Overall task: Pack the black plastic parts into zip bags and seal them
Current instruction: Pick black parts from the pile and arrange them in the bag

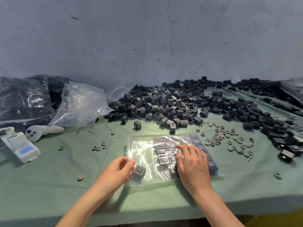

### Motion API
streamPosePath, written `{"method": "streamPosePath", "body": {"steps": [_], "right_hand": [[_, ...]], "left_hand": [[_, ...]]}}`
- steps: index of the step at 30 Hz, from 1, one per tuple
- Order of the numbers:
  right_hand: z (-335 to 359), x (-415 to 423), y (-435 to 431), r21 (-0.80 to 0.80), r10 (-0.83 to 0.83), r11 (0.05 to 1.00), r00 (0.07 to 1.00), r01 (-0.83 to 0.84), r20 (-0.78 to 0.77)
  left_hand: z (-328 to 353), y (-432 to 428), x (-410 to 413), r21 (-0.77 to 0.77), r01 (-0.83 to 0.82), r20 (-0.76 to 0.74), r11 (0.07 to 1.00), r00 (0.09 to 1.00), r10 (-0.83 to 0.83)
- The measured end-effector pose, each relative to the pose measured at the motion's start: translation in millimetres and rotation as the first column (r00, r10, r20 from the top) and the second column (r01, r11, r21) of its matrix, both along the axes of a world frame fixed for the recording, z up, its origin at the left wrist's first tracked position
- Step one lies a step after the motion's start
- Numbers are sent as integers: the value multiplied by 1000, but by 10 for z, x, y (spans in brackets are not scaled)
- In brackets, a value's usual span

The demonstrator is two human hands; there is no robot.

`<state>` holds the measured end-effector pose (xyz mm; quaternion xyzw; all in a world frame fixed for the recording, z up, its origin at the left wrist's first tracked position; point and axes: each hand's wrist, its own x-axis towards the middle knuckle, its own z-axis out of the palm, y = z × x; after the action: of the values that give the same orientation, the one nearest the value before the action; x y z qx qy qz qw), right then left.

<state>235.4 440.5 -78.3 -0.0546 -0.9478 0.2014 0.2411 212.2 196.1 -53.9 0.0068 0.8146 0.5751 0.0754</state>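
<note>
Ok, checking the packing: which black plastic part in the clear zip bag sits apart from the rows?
The lone black plastic part beside the left hand, at that end of the clear zip bag; the other parts lie in rows by the right hand.

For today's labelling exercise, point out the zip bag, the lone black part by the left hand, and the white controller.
zip bag (144, 149): head view, clear film.
lone black part (139, 170): head view, top face.
white controller (49, 129): head view, handle.
</note>
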Motion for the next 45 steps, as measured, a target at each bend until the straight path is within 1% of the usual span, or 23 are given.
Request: {"method": "streamPosePath", "body": {"steps": [2, 4, 6, 8, 11, 12, 15, 17, 20, 24, 27, 30, 32, 35, 37, 42, 45], "right_hand": [[-3, -10, -6, 8, -7, 1000, 1000, 7, 0], [-1, -19, -10, 23, -10, 1000, 1000, 10, 0], [1, -20, -9, 35, -10, 999, 1000, 10, 7], [-6, -32, -1, 55, -4, 998, 1000, 2, 28], [-27, -40, 6, 58, -4, 998, 999, 1, 42], [-34, -39, 7, 56, -4, 998, 999, 2, 45], [-46, -32, 11, 53, -3, 999, 999, 1, 42], [-46, -35, 14, 47, -2, 999, 999, 0, 32], [-46, -33, 13, 50, 0, 999, 1000, -1, 25], [-42, -28, 13, 39, 3, 999, 1000, -4, 20], [-50, -35, 21, 50, 11, 999, 999, -13, 40], [-49, -28, 24, 45, 16, 999, 999, -18, 35], [-51, -24, 20, 30, 22, 999, 999, -23, 27], [-58, -23, 18, 16, 28, 999, 999, -29, 16], [-58, -23, 18, 20, 29, 999, 1000, -29, 3], [-46, -22, 12, 44, 60, 997, 998, -59, -18], [-39, -3, -4, 55, 94, 994, 995, -92, -42]], "left_hand": [[47, 23, -66, -73, 17, -46, 997, 999, -20], [100, 55, -147, -78, 45, -41, 996, 998, -48], [118, 113, -208, -56, 119, 9, 991, 993, -119], [119, 170, -263, -15, 176, 95, 984, 980, -174], [118, 196, -319, 75, 210, 221, 975, 950, -222], [121, 184, -329, 81, 220, 245, 972, 941, -234], [119, 142, -356, 21, 277, 243, 961, 931, -273], [117, 144, -375, 21, 290, 237, 957, 928, -287], [142, 156, -367, 120, 280, 287, 952, 909, -303], [257, 132, -342, 238, 294, 408, 926, 835, -370], [300, 117, -335, 401, 205, 468, 893, 792, -392], [338, 117, -311, 442, 229, 502, 867, 738, -450], [330, 120, -304, 435, 272, 519, 858, 703, -486], [348, 156, -306, 356, 422, 500, 834, 668, -551], [354, 194, -318, 327, 471, 487, 820, 659, -573], [281, 249, -338, 286, 494, 455, 821, 684, -570], [237, 263, -302, 294, 412, 442, 862, 741, -505]]}}
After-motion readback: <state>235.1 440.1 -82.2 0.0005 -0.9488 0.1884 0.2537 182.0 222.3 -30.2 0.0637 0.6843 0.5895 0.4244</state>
